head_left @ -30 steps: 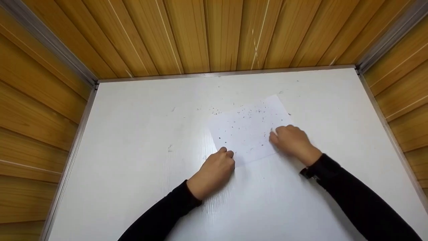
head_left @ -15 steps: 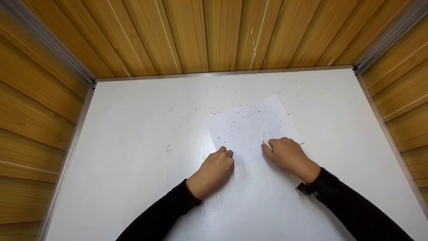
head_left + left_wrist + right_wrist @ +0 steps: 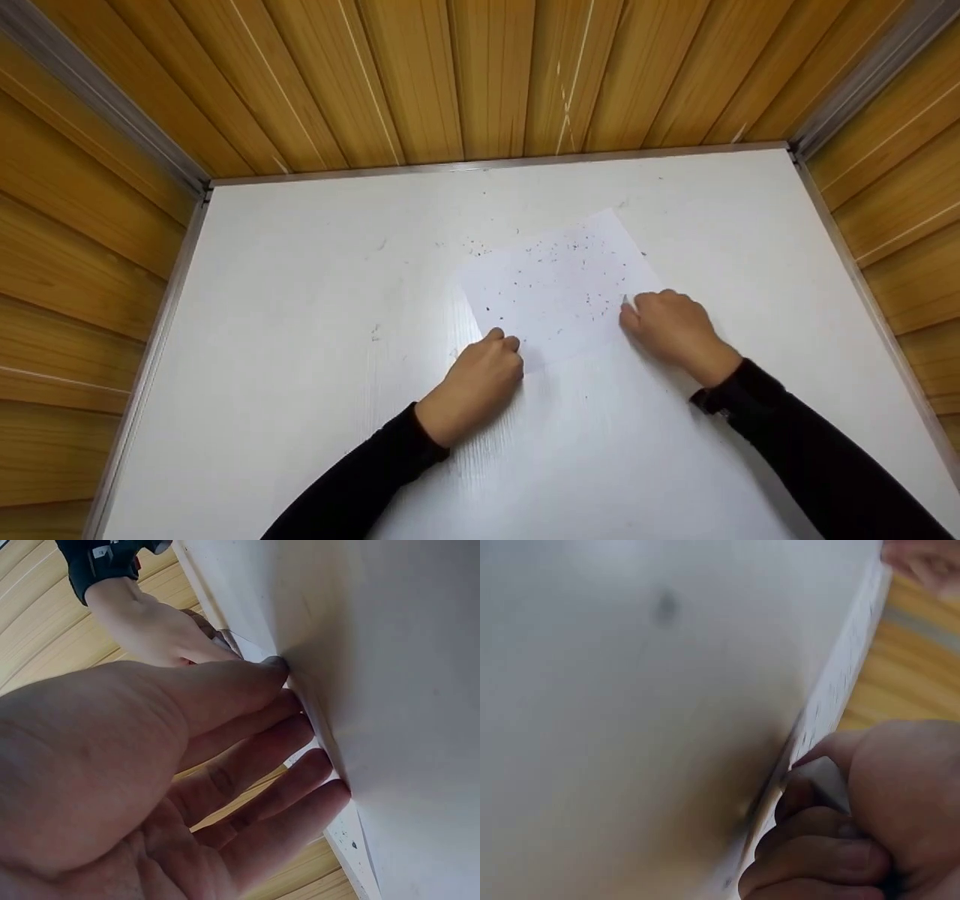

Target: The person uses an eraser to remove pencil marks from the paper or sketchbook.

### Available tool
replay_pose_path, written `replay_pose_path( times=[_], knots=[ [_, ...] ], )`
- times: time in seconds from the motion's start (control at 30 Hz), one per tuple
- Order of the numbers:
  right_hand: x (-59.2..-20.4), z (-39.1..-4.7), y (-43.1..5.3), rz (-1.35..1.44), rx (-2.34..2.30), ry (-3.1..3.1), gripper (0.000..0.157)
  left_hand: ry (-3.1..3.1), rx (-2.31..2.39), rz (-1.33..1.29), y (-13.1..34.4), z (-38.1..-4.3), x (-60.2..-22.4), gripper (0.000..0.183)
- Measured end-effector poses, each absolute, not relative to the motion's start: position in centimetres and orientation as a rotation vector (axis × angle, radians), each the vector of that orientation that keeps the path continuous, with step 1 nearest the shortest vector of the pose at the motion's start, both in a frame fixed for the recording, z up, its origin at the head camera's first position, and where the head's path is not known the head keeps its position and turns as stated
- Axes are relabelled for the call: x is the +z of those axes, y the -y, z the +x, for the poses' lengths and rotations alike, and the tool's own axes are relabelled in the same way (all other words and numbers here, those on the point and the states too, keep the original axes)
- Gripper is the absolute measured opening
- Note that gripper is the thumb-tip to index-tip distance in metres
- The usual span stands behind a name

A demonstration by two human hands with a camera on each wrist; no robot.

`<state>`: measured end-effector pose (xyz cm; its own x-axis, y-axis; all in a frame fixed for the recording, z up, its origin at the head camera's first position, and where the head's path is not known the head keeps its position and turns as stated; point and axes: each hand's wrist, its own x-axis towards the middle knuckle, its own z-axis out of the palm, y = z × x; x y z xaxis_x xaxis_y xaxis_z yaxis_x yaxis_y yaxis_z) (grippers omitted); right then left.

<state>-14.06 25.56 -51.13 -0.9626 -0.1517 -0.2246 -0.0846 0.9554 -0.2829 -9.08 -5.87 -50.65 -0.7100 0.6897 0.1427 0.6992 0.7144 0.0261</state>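
Note:
A white sheet of paper lies askew on the white table, with small dark crumbs scattered over it. My left hand rests on the paper's near left corner. In the left wrist view its fingertips press down, the fingers fairly straight and spread. At the sheet's right side, my right hand pinches a small whitish block, which looks like an eraser, between thumb and curled fingers. Only a bit of the eraser shows in the head view; most of it is covered by the hand.
More dark specks and faint smudges mark the white table around the sheet. Wood-patterned panels wall the table at the back and both sides, with a metal strip along the back edge.
My right hand came toward me and left over the paper, then went back up and right to the sheet's right edge, still holding the eraser. The left hand stayed in place.

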Motion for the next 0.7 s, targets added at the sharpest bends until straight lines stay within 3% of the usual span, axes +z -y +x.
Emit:
replay_pose_path(
  times=[0.3, 0.7],
  knots=[
    [-50.4, -14.8, -28.3, -0.085, -0.364, -2.795, 0.055, 2.786, -0.11, -1.148, 5.7, -9.1, -50.9, 0.027],
    [-51.0, -12.8, -21.4, -0.251, -0.496, -2.781, 0.045, 2.747, -0.065, -1.142, 5.8, -9.0, -50.8, 0.025]
  ],
)
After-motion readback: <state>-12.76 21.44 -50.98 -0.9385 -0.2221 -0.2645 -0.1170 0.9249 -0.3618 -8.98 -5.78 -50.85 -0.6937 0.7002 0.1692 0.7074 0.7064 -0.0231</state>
